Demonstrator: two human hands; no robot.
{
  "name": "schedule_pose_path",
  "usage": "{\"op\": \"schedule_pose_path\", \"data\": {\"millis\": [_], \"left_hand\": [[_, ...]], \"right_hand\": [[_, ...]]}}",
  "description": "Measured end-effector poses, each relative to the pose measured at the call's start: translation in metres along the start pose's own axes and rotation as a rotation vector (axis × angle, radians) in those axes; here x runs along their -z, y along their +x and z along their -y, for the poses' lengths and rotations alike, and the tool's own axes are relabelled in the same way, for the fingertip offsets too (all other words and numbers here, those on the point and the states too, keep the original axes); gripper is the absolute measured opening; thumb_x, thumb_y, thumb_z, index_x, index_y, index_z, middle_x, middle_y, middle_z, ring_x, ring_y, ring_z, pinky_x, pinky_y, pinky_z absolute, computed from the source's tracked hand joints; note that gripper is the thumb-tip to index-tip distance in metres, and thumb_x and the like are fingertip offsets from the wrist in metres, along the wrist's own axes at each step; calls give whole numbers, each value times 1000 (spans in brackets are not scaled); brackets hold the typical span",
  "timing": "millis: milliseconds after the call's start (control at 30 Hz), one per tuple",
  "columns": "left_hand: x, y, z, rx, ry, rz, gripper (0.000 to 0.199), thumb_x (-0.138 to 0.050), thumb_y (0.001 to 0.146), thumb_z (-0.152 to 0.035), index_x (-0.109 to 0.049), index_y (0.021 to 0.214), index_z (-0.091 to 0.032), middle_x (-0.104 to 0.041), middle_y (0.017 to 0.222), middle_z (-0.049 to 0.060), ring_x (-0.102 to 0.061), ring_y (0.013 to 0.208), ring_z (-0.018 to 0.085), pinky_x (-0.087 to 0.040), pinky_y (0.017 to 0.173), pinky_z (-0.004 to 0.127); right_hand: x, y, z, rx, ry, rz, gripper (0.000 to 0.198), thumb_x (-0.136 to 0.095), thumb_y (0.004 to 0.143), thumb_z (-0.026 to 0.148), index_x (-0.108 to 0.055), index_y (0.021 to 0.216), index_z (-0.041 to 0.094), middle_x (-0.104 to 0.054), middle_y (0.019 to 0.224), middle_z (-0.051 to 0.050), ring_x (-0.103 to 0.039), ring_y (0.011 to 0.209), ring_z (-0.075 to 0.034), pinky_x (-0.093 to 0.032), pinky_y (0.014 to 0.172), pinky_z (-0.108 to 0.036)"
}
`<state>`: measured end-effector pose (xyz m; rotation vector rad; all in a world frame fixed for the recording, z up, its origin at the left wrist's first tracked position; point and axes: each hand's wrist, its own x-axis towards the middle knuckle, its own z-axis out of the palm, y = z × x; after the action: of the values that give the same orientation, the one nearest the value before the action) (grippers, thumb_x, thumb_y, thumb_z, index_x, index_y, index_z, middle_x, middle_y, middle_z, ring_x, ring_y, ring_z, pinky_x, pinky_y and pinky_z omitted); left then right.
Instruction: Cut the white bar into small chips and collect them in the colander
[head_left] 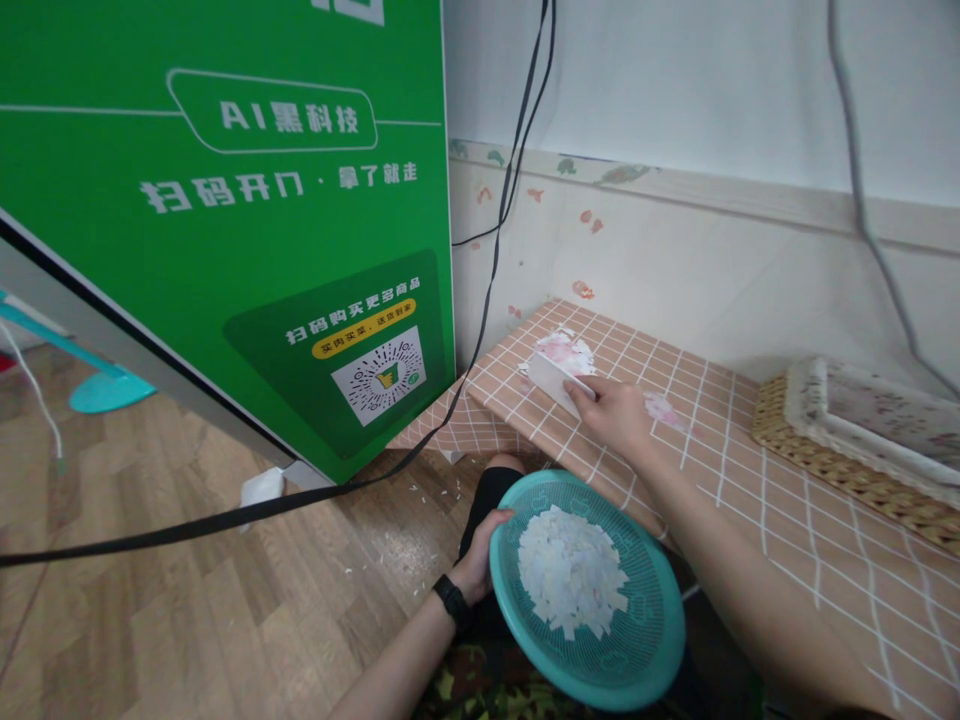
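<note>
Holding a white card (553,380) at a patch of pinkish-white scraps (564,350) on the checked tablecloth (720,410), I am minding what could go wrong: a quick or slanted push could be scattering bits over the table's edge onto the floor (300,600), where white slivers are lying. The teal basket (660,600) could be tipping too, I judge, since only one side is being gripped and its heap of white pieces (571,570) is sitting loose.

The card's near end is resting in my right hand (616,412), pinched between thumb and curled fingers; whether its lower edge is touching the cloth, I cannot tell. The scraps are lying just beyond that hand, toward the left. Nearer my body, my left hand (484,555) is clasping the basket's left rim, thumb on top, fingers mostly hidden. A second pinkish patch (663,408) is showing behind my right hand, and a wicker tray (825,455) is standing well apart, farther right.
</note>
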<state>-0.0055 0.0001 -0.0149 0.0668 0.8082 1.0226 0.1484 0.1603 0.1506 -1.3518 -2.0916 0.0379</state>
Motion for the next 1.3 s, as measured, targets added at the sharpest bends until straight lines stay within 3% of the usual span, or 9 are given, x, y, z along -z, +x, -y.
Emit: {"op": "schedule_pose_path", "data": {"millis": [100,533,700,900,1300], "left_hand": [[1,1,0,-1,0,17,25,-59,74,-35,-64,69,-11,-65,62,3,-54,55,12,-42,61,25],[1,-1,0,3,16,48,29,-56,75,-38,-66,75,-10,-67,66,6,-57,58,15,-44,67,28],[1,0,0,-8,26,7,27,-60,73,-38,-65,72,-11,-66,63,4,-55,56,14,-43,65,27],[1,-2,-1,-28,46,66,31,-58,74,-40,-66,77,-11,-68,68,7,-59,60,17,-44,69,30],[4,1,1,-23,26,82,32,-56,75,-40,-66,80,-10,-69,70,7,-59,60,17,-45,70,30]], "right_hand": [[-3,-1,-2,6,-39,1,33,-45,84,38,-73,84,21,-68,64,-5,-61,57,-18,-36,56,-26],[-15,7,1,42,-67,-33,32,-44,85,36,-71,85,20,-70,73,-6,-62,65,-19,-37,60,-26],[-18,16,4,87,-138,7,33,-42,86,36,-70,81,19,-69,69,-7,-61,63,-20,-35,58,-27],[-25,22,5,111,-148,19,34,-40,86,35,-69,79,19,-67,66,-7,-59,62,-20,-34,58,-26],[-19,18,5,143,-210,71,30,-42,85,32,-68,82,18,-69,71,-9,-60,65,-21,-33,59,-27]]}}
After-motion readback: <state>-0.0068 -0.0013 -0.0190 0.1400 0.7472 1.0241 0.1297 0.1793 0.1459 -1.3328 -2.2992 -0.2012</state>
